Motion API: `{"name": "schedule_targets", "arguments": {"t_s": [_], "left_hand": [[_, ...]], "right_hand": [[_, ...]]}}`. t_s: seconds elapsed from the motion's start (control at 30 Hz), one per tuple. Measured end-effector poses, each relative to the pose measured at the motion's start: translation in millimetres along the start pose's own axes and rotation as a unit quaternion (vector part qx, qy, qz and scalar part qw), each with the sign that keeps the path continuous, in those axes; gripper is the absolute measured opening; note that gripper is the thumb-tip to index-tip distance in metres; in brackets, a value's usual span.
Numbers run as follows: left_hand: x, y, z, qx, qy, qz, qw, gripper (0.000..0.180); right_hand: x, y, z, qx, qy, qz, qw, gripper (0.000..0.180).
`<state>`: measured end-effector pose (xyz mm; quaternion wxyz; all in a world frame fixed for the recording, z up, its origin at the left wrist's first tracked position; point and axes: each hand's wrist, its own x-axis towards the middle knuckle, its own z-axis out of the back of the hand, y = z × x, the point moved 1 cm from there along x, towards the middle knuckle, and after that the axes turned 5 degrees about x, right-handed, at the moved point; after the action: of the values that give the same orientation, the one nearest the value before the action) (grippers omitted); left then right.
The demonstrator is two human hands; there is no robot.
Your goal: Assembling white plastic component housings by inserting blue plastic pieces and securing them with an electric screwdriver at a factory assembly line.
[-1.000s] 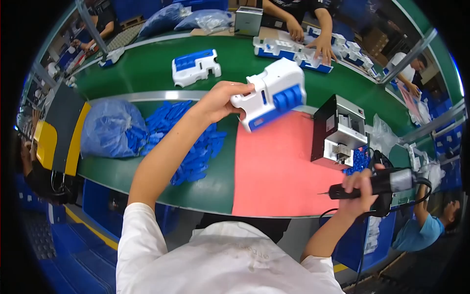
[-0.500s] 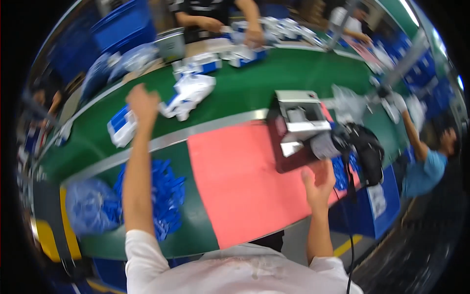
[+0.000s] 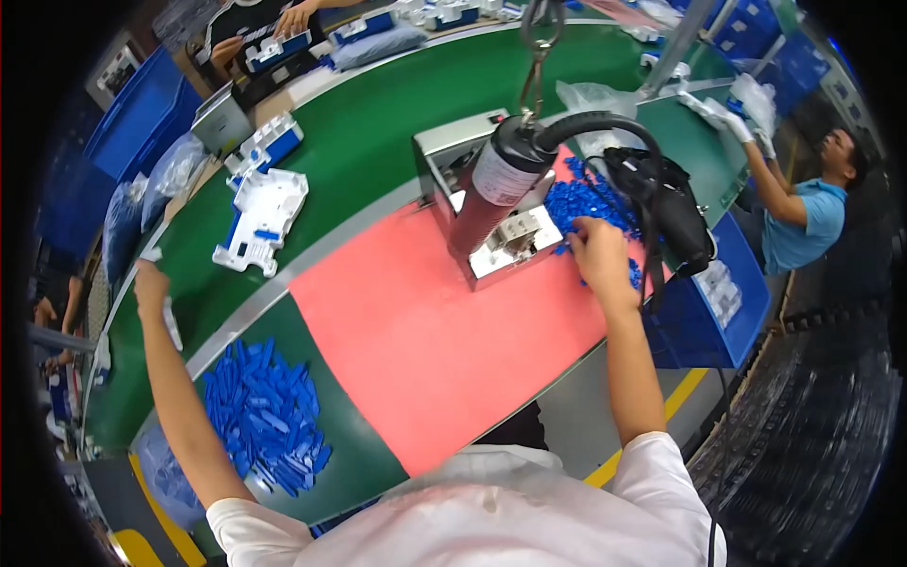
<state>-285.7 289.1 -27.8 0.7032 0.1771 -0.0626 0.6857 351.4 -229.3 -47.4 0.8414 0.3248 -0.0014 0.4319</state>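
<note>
My right hand (image 3: 597, 253) sits right of centre, fingers (image 3: 578, 230) curled down onto the heap of small blue plastic parts (image 3: 584, 200) beside the metal fixture block (image 3: 491, 222); looks like pinching at a piece, but I cannot tell if anything is actually grasped. My left hand (image 3: 151, 283) is stretched out to the far left of the frame over the green conveyor belt (image 3: 378, 123), fingers loosely closed near a small white piece (image 3: 172, 321) at the belt's edge; can't tell if they hold it. White-and-blue plastic housing (image 3: 260, 222) lies flat on the belt, upper left, apart from my left hand. A second similar housing (image 3: 269, 146) just above it. Red mat (image 3: 425, 331) covers the bench at centre, fixture block stands on its upper edge. Hanging powered screwdriver (image 3: 501, 180), red and black body, tilted over the fixture, hung from a hook above with a black hose looping right. Black bag-like thing (image 3: 671, 213) to the right of the blue heap. Another pile of blue plastic strips (image 3: 265, 416) lower left on the green bench. Blue bin (image 3: 704, 312) at the bench's right edge. A co-worker in a blue shirt (image 3: 803, 222) at far right, gloved hands raised. Another person's hands (image 3: 255, 33) at the top left across the belt.
</note>
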Motion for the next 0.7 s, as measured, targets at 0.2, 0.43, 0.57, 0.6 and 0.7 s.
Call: {"name": "schedule_targets", "arguments": {"t_s": [0.2,0.43,0.57,0.6,0.7], "left_hand": [[-130.2,16.4,143.9,-0.483,-0.053,-0.048,0.873,0.067],[-362.6,-181.9,161.3,-0.783,0.209,0.107,0.576,0.055],[-411.9,-240.2,146.1,-0.826,0.313,0.097,0.459,0.073],[-413.0,-233.0,146.2,-0.805,0.318,0.056,0.497,0.072],[-402.4,-198.5,161.6,-0.54,0.152,-0.107,0.821,0.062]], "right_hand": [[-0.2,-10.3,11.4,-0.001,-0.067,0.058,0.996,0.017],[-52.0,52.0,37.2,0.319,-0.102,-0.01,0.942,0.018],[-95.0,100.8,58.7,0.409,0.091,-0.005,0.908,0.011],[-101.5,115.4,55.9,0.402,0.125,0.012,0.907,0.009],[-106.5,153.5,28.2,0.335,0.242,0.148,0.898,0.012]]}}
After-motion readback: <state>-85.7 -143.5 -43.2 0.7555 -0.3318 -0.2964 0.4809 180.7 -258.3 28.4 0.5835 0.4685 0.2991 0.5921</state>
